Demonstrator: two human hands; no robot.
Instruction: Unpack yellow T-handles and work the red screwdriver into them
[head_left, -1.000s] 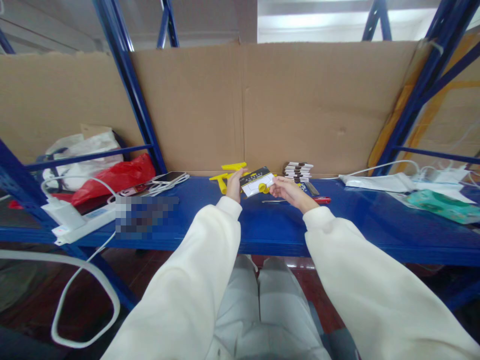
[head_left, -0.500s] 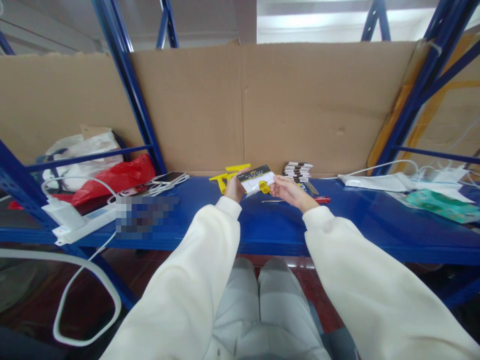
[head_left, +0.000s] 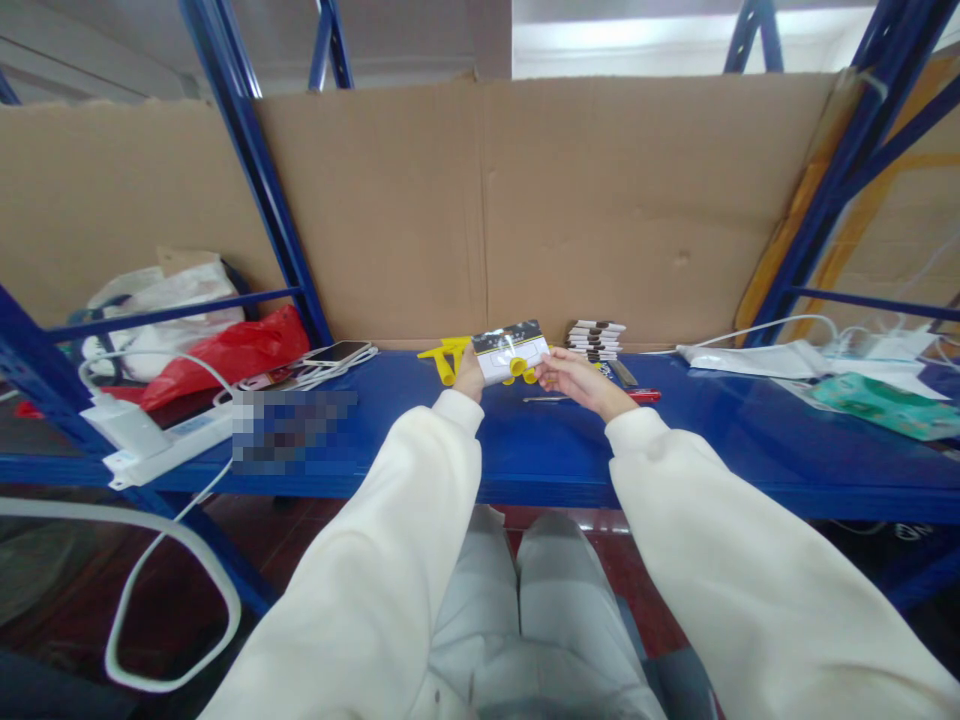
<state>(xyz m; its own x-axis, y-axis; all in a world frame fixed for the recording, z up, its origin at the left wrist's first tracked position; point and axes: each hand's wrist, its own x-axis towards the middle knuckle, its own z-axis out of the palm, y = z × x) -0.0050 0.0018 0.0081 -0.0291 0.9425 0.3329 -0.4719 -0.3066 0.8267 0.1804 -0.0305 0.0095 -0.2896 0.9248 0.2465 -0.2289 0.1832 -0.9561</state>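
Above the blue shelf, my left hand point(head_left: 469, 380) grips the left end of a black-and-white printed packet point(head_left: 513, 346). Its printed face is turned toward me. My right hand point(head_left: 579, 382) has its fingers closed at the packet's right edge. Yellow tube-shaped pieces point(head_left: 518, 367) show at the packet's lower right, beside my right fingertips; whether they are inside or in front of it I cannot tell. Behind my left hand lie more yellow plastic pieces point(head_left: 447, 358). Just past my right hand stands a stack of folded black-and-white cards point(head_left: 595, 338).
A screwdriver with a red handle point(head_left: 646, 397) lies under my right hand. Left on the shelf point(head_left: 420, 450) are a phone point(head_left: 341, 352), white cables and a power strip point(head_left: 172, 447). A green packet point(head_left: 885, 405) lies to the right. Cardboard point(head_left: 600, 200) walls the back.
The packet has turned from a slant to nearly level, its printed face now more toward me. My hands stay at its two ends, and the yellow pieces have shifted slightly left.
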